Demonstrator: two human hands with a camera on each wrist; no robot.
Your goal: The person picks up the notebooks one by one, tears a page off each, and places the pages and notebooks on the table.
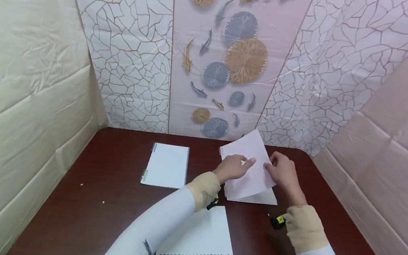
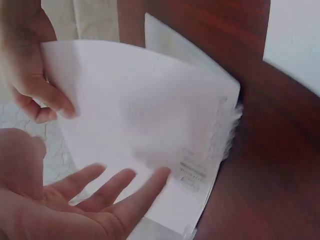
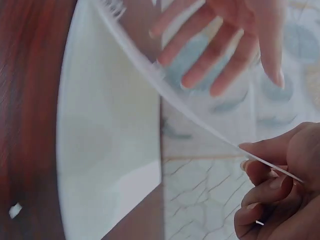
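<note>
On the right of the table lies a spiral notebook (image 1: 265,197), with a white page (image 1: 254,182) raised off it at a slant. My right hand (image 1: 284,171) pinches that page at its right edge; in the right wrist view the sheet (image 3: 195,116) appears nearly edge-on between thumb and fingers. My left hand (image 1: 232,168) is at the page's binding side, fingers spread and loosely extended, gripping nothing. Small grey print (image 2: 192,175) shows near the page's bound edge in the left wrist view, where the ring edge (image 2: 227,132) looks blurred.
A second notebook (image 1: 168,165) lies at the back left, its rings on its left side. Nearer me, a loose sheet (image 1: 198,234) with a row of punched holes lies partly under my left sleeve (image 1: 159,225). Small white scraps (image 1: 103,202) dot the dark table (image 1: 72,217).
</note>
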